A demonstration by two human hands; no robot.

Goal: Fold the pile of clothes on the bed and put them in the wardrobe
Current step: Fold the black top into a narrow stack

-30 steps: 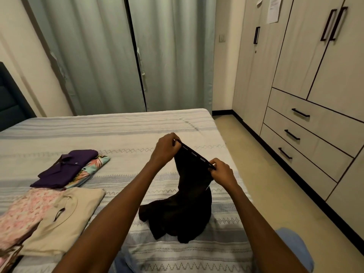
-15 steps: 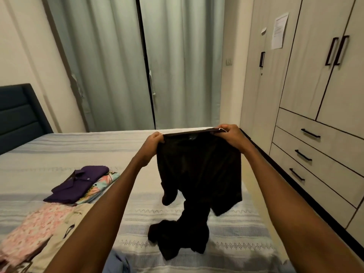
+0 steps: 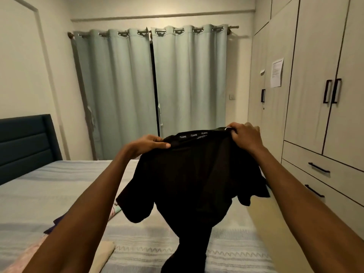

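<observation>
Black T-shirt [image 3: 189,174] held up by its shoulders above the striped bed [image 3: 49,194].

The left hand [image 3: 146,144] and right hand [image 3: 244,136] each pinch a shoulder of the limp, matte fabric, neck tape with white lettering between them; short sleeves droop and the hem trails toward the woven bedspread. Folded beige and pink garments lie at lower left. The pale wood-grain wardrobe [image 3: 315,95] with slim black handles stands at right.

Striped bed [image 3: 59,186] bears folded clothes [image 3: 104,251] at its left.
</observation>
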